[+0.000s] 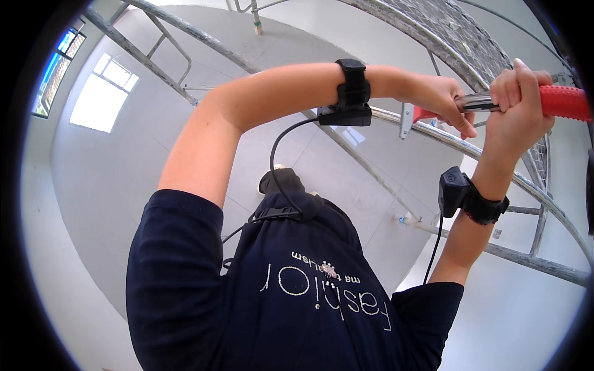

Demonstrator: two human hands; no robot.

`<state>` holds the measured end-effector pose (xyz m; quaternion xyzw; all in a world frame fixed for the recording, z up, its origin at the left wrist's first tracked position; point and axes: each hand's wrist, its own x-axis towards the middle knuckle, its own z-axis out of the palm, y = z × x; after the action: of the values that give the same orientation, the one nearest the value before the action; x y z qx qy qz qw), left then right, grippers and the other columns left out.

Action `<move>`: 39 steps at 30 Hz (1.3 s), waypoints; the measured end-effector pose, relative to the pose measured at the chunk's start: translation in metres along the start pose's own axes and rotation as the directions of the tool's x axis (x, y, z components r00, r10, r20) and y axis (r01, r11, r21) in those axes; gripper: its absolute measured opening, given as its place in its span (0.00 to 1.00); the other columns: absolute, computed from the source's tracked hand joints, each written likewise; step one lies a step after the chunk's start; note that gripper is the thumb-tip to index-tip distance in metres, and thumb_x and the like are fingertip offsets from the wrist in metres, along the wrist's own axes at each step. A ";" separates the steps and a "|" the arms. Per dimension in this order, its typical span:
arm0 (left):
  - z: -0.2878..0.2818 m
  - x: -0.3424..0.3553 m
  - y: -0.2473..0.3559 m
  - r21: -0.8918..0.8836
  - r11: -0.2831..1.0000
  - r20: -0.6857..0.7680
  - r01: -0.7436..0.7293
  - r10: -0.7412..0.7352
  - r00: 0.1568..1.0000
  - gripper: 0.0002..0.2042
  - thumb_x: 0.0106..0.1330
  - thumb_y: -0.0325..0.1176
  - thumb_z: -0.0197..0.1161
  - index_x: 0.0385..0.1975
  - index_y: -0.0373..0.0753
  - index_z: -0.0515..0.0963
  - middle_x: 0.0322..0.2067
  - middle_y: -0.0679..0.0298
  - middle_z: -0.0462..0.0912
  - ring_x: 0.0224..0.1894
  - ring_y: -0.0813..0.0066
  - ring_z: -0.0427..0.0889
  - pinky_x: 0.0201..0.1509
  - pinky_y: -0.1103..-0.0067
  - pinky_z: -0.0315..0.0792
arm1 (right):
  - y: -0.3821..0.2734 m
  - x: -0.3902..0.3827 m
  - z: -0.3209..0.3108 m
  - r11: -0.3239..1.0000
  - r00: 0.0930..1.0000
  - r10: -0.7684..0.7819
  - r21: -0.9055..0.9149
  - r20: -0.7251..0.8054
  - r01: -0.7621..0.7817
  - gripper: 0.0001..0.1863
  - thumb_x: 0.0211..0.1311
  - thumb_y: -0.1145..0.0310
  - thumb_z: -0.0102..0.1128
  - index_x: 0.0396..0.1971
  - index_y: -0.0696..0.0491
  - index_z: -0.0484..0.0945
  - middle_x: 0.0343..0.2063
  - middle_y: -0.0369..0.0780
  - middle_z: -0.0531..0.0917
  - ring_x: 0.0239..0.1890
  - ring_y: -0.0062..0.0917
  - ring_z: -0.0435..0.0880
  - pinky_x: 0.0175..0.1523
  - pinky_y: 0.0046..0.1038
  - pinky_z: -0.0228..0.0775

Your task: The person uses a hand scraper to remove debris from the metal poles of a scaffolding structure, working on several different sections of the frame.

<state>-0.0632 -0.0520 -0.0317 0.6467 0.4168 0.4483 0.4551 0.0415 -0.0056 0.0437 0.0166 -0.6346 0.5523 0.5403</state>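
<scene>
Both hands are raised at the upper right beside a scaffold. My left hand [447,102] has its fingers curled on the near end of a red-handled tool with a metal shaft [477,102]; a red part and a pale metal plate [405,122] show beside that hand. My right hand [515,111] grips the same tool where the shaft meets its textured red handle [564,102]. Where exactly my left fingers grip is partly hidden. Each wrist wears a black strapped device with a cable.
Grey scaffold tubes [534,264] surround the hands and cross the upper view, with a mesh platform [458,40] at the upper right. Below is a grey tiled floor [111,204], with my foot on it. A window [59,68] is in the wall at the far left.
</scene>
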 end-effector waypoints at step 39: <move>-0.037 -0.041 -0.080 0.057 0.984 -0.324 0.171 -0.144 0.935 0.10 0.44 0.31 0.64 0.09 0.37 0.72 0.11 0.68 0.70 0.16 0.82 0.68 0.20 0.84 0.59 | 0.080 -0.033 0.040 0.994 0.926 0.111 0.018 -0.362 -0.112 0.10 0.46 0.83 0.54 0.16 0.54 0.64 0.08 0.33 0.66 0.08 0.15 0.63 0.14 0.18 0.55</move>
<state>-0.1191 -0.0642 -0.1099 0.5490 0.5538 0.4910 0.3884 -0.0211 -0.0223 -0.0262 -0.1222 -0.5250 0.5747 0.6158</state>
